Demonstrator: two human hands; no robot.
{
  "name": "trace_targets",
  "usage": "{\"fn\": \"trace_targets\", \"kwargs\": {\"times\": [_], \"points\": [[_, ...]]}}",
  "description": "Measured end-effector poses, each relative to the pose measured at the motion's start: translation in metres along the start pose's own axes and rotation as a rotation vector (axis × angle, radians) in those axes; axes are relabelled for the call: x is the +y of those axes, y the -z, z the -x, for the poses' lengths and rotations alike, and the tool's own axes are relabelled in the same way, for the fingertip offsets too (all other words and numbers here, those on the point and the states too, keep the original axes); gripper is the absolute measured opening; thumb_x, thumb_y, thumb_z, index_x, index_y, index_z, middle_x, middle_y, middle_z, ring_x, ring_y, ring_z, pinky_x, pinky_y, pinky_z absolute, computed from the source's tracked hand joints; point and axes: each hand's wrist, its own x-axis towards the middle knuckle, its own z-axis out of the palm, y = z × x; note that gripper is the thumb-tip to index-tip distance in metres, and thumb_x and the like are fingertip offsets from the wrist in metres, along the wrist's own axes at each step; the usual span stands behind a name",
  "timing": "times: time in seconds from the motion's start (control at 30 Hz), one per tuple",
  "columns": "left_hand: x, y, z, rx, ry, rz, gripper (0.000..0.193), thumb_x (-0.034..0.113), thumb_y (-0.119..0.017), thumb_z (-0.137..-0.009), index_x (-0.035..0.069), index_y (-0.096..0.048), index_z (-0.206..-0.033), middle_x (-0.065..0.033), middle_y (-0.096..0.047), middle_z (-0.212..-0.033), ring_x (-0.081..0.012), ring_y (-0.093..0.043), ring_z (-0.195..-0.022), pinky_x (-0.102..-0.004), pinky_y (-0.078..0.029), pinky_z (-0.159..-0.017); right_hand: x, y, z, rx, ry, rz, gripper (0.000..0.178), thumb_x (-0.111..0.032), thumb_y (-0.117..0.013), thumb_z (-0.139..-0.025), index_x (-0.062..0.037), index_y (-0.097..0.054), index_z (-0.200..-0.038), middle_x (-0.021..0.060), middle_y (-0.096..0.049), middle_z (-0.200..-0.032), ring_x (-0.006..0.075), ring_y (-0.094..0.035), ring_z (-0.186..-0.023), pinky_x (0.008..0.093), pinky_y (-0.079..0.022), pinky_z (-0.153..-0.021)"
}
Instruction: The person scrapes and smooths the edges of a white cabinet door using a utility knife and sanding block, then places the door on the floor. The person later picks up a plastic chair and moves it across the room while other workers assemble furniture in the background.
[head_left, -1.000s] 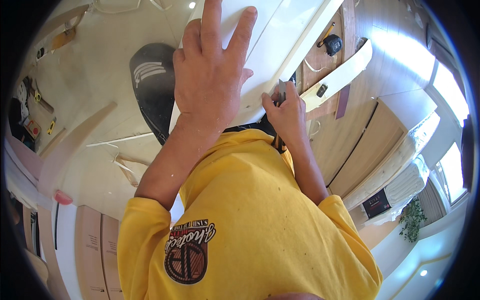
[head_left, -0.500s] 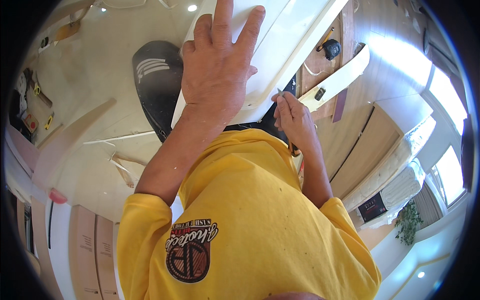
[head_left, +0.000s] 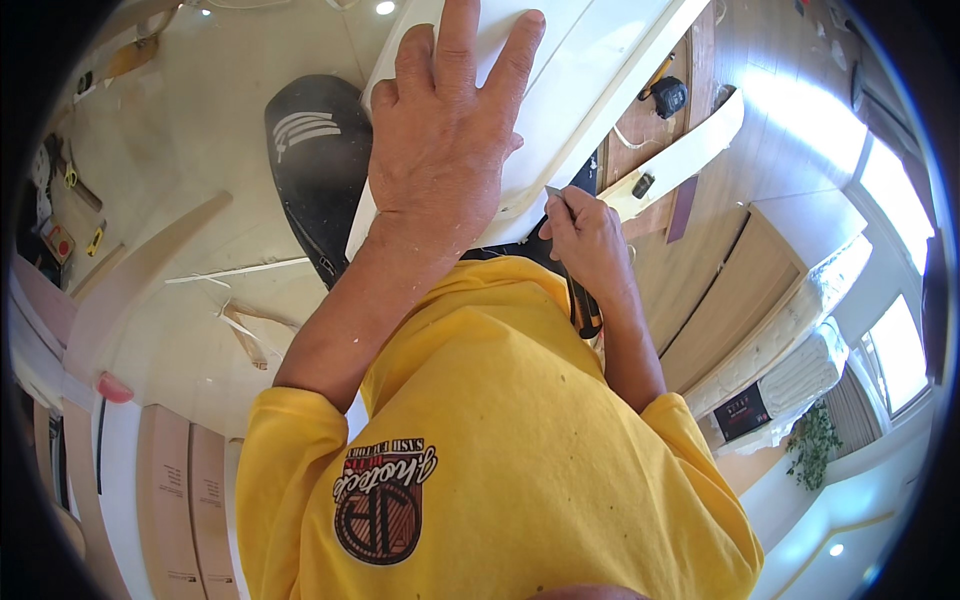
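Observation:
My left hand (head_left: 440,150) lies on a white panel (head_left: 570,60), fingers spread, the thumb mostly hidden. The panel slants across my lap and has a raised edge along its right side. By its near right corner, my right hand (head_left: 590,235) is closed round a chisel-like tool. Its flat grey blade tip (head_left: 553,191) pokes out past the fingers at the panel's edge. Below the wrist shows the tool's black-and-orange handle (head_left: 585,312). The middle of the tool is hidden by the hand.
To the right, a tape measure (head_left: 670,97) rests on a brown board (head_left: 640,130), near a pale curved strip (head_left: 680,160) with a small dark piece on it. My black-clad knee (head_left: 315,150) is left of the panel. Thin offcuts (head_left: 245,271) and scissors (head_left: 70,177) lie on the left floor.
My left hand and the panel have shifted slightly right in view. My right hand has turned a little, bringing the tool's blade flatter and more of its handle into sight.

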Motion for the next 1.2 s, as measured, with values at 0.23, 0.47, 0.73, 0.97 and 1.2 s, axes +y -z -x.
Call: {"fn": "trace_targets", "kwargs": {"times": [0.23,0.47,0.73,0.97,1.2], "points": [[-0.001,-0.001,-0.002,0.051,-0.011,0.026,0.1,0.028,-0.094,-0.059,0.02,-0.054,-0.15,-0.0213,-0.037,-0.16,-0.0374,-0.056,-0.124,-0.0429,-0.055,-0.088,0.006,-0.006,-0.005,0.005,0.032,0.131,0.029,-0.023,-0.059,-0.103,0.0014,-0.067,-0.089,0.0108,-0.072,-0.071,0.017,-0.067,-0.055,0.0331,-0.053,-0.058],[-0.002,0.0,-0.002,0.06,-0.016,0.037,0.097,0.029,-0.093,-0.061,0.019,-0.054,-0.149,-0.0218,-0.038,-0.159,-0.0365,-0.057,-0.122,-0.0419,-0.055,-0.086,0.002,-0.013,-0.002,0.083,0.055,0.111,0.025,-0.014,-0.058,-0.097,0.004,-0.062,-0.081,0.0297,-0.063,-0.077,0.0514,-0.063,-0.077,0.0538,-0.05,-0.068],[0.002,0.0,0.0,0.03,-0.006,0.037,0.095,0.028,-0.093,-0.063,0.02,-0.055,-0.149,-0.0214,-0.038,-0.159,-0.0363,-0.056,-0.123,-0.0426,-0.054,-0.085,-0.003,-0.012,-0.004,0.038,-0.002,0.037,0.025,-0.013,-0.055,-0.097,0.0057,-0.064,-0.083,0.0271,-0.066,-0.074,0.0464,-0.068,-0.073,0.0504,-0.052,-0.068],[0.001,0.001,-0.001,0.029,0.002,0.02,0.094,0.029,-0.092,-0.063,0.021,-0.055,-0.149,-0.021,-0.037,-0.161,-0.0354,-0.055,-0.124,-0.0421,-0.053,-0.084,-0.008,-0.008,-0.001,-0.03,-0.002,-0.022,0.026,-0.013,-0.055,-0.099,0.0059,-0.063,-0.083,0.0236,-0.069,-0.073,0.0394,-0.072,-0.071,0.0449,-0.055,-0.069],[0.001,0.001,-0.004,0.052,-0.005,-0.043,0.094,0.028,-0.092,-0.063,0.02,-0.055,-0.149,-0.0207,-0.038,-0.16,-0.0357,-0.056,-0.123,-0.0422,-0.054,-0.086,-0.015,0.001,0.005,-0.009,0.034,-0.056,0.025,-0.013,-0.057,-0.099,0.0054,-0.062,-0.082,0.0225,-0.069,-0.074,0.0398,-0.071,-0.071,0.0451,-0.054,-0.068]]}}
